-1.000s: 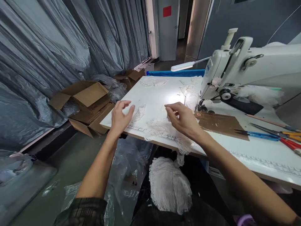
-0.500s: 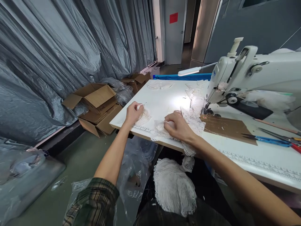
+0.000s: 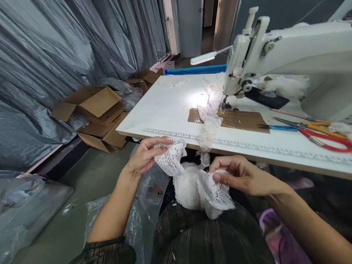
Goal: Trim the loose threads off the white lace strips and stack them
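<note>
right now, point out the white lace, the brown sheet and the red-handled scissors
White lace (image 3: 171,161): head view, on the raised piece at left
Brown sheet (image 3: 243,121): head view, on its part right of the lace
Red-handled scissors (image 3: 306,132): head view, on the handle near the blades

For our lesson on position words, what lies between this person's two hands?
In the head view, bunched white lace lies between the left hand and the right hand; each pinches some lace.

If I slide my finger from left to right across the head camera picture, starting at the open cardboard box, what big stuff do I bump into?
Open cardboard box → left hand → white lace between the hands → right hand → red-handled scissors.
</note>
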Demonstrator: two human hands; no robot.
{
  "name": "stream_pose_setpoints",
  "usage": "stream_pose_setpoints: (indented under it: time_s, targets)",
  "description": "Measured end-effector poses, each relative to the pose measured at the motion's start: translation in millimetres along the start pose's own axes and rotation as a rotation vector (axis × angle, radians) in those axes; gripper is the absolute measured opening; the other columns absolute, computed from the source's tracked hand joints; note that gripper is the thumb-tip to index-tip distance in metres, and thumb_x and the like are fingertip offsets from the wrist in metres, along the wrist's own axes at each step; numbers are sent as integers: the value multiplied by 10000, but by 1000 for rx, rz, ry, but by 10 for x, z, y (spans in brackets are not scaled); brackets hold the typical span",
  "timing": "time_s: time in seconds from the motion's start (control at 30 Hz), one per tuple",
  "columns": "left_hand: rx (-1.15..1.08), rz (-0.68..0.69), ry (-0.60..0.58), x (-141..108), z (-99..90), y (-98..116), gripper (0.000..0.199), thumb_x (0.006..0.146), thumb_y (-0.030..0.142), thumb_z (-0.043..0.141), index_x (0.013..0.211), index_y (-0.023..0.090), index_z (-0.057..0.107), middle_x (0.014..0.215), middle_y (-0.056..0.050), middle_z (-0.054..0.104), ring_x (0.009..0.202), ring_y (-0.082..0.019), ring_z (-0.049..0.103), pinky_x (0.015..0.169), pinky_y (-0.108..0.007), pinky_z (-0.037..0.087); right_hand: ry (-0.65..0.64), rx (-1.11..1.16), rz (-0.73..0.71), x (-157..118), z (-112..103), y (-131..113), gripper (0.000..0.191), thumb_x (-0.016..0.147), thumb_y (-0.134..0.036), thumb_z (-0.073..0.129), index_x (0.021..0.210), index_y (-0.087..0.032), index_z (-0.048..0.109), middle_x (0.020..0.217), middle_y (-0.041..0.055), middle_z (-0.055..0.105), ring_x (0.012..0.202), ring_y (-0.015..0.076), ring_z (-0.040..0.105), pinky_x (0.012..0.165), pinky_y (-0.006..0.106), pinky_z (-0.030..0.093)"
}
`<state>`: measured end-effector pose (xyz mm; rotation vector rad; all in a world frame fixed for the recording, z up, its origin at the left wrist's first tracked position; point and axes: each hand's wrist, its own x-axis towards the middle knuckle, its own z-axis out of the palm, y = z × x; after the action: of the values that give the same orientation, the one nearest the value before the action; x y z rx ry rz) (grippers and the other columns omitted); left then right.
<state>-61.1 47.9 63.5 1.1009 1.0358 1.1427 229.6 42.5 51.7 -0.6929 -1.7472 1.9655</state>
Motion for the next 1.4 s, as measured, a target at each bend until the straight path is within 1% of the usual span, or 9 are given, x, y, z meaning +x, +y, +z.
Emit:
stream_pose_setpoints:
  time_s: [0.1, 0.27, 0.4, 0.57, 0.77, 0.97, 1.2, 1.33, 1.4]
  targets:
    - [-37, -42, -95, -182, 283, -173, 211, 598, 176, 858, 770, 156, 737, 859, -36, 680, 751, -139, 638, 657, -224, 511, -62, 18, 1, -221, 82, 35, 239, 909, -366, 655, 897, -127, 651, 729, 5, 592, 623, 77, 479, 578, 198, 398]
    - [20, -145, -75, -352, 644, -638, 282, 606, 202, 884, 726, 159, 633, 733, 26, 587, 622, -73, 519, 583, -182, 430, -85, -68, 39, -563, 214, 102, 184, 932, -296, 618, 924, -115, 648, 772, 16, 621, 661, 80, 515, 609, 188, 429]
    - [72, -186, -91, -395, 629, -1026, 269, 663, 272, 852, 825, 183, 656, 873, -15, 661, 786, -133, 603, 738, -244, 479, -52, -106, 115, -795, 249, 203, 179, 935, -292, 604, 970, -125, 655, 820, 32, 654, 703, 97, 565, 640, 199, 460]
    - [274, -158, -165, -393, 421, -1259, 141, 749, 241, 723, 634, 180, 671, 978, -94, 729, 1024, -245, 644, 924, -368, 469, -56, -116, 178, -848, 271, 325, 190, 936, -303, 598, 997, -136, 663, 832, 38, 671, 700, 103, 583, 624, 199, 462]
    - [456, -83, -239, -377, 306, -1241, 244, 814, 165, 556, 755, 220, 786, 985, -84, 748, 958, -232, 679, 892, -370, 512, -108, -173, 144, -674, 320, 333, 214, 949, -311, 574, 955, -127, 683, 757, 16, 642, 646, 91, 529, 594, 191, 425]
    - [416, 24, -324, -346, 420, -1080, 278, 810, 135, 539, 776, 224, 800, 1006, -85, 731, 960, -233, 664, 901, -385, 512, -163, -245, -6, -398, 458, 173, 186, 952, -257, 560, 1023, -145, 691, 822, 17, 663, 696, 96, 555, 644, 194, 431]
    - [-47, -64, -373, -392, 498, -880, 263, 823, 345, 581, 847, 191, 793, 989, -116, 715, 988, -297, 648, 892, -422, 509, 330, -226, -116, -113, 612, 329, 168, 940, -313, 580, 948, -160, 649, 766, -4, 588, 618, 84, 468, 537, 189, 357]
    - [-72, -46, -379, -409, 466, -864, 518, 789, 651, 589, 879, 185, 798, 995, -139, 700, 971, -324, 651, 845, -444, 528, 412, -183, -30, -99, 660, 516, 185, 932, -361, 588, 941, -177, 576, 626, -60, 470, 517, 74, 361, 461, 189, 281]
    - [55, -8, -374, -415, 461, -863, 458, 730, 626, 704, 866, 197, 792, 995, -125, 705, 967, -304, 654, 864, -426, 523, 418, -184, -6, -109, 681, 573, 212, 934, -398, 578, 948, -189, 553, 601, -75, 437, 494, 74, 332, 447, 195, 256]
